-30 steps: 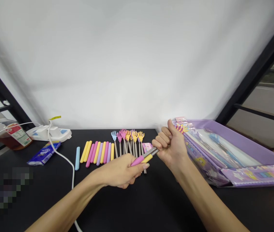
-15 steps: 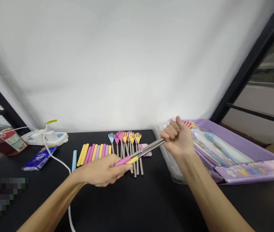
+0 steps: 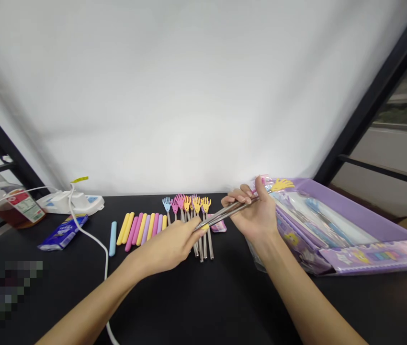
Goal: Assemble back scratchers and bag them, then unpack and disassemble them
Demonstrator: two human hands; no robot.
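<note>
My left hand (image 3: 175, 242) grips the coloured handle ends of two telescopic back scratchers (image 3: 230, 209), which slant up to the right. My right hand (image 3: 252, 213) holds their metal shafts near the heads; a yellow hand-shaped head (image 3: 281, 184) sticks out past my fingers. Behind my hands, on the black table (image 3: 207, 297), lies a row of several more scratchers (image 3: 189, 211) with blue, pink and yellow hand-shaped heads. Left of them lies a row of loose handle sleeves (image 3: 142, 229) in yellow, pink and purple, and one blue sleeve (image 3: 112, 238) lies apart.
A purple tray (image 3: 361, 215) holding packaged goods stands at the right. At the back left are a white power strip (image 3: 69, 202) with its cable (image 3: 99, 244), a blue packet (image 3: 62, 232) and a bottle (image 3: 11, 207). A white wall rises behind the table, between black frame bars.
The scratchers were first pulled out longer as my right hand drew away to the right. Now my hands are closer together, and the yellow head shows beyond my right fingers.
</note>
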